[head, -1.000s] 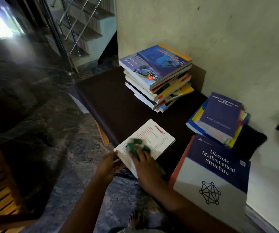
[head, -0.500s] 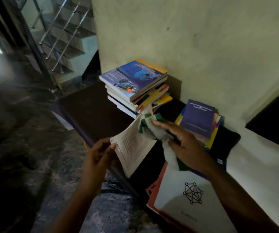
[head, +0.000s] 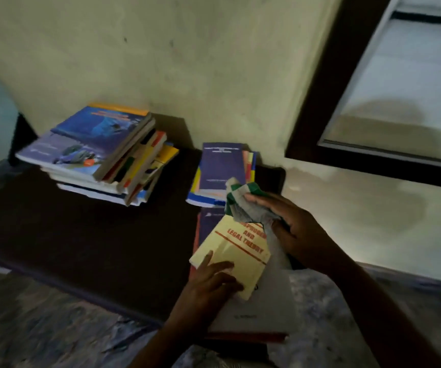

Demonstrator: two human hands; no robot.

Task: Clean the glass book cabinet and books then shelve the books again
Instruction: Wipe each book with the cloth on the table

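I see left hand point(head: 212, 284) gripping yellow book point(head: 236, 252) by near corner, over white book point(head: 269, 306) at bench point(head: 81, 235) edge. Right hand point(head: 300, 231) fingers bunch cloth point(head: 241, 201) against cover top. Tall stack point(head: 100, 155), low stack point(head: 220, 167) behind.

We see one person's two bare hands and the forearms behind them. The left hand point(head: 214, 282) is slender, with long fingers and a narrow wrist. Its forearm point(head: 166, 338) is bare down to the bottom edge of the view. The right hand point(head: 293, 229) looks broader, with knuckles faintly marked on its back, and its forearm point(head: 373, 293) is bare to the lower right edge. Dim light and blur hide the nails. Between the arms sits a pale mottled patch point(head: 203, 358); we cannot tell whether it is clothing.
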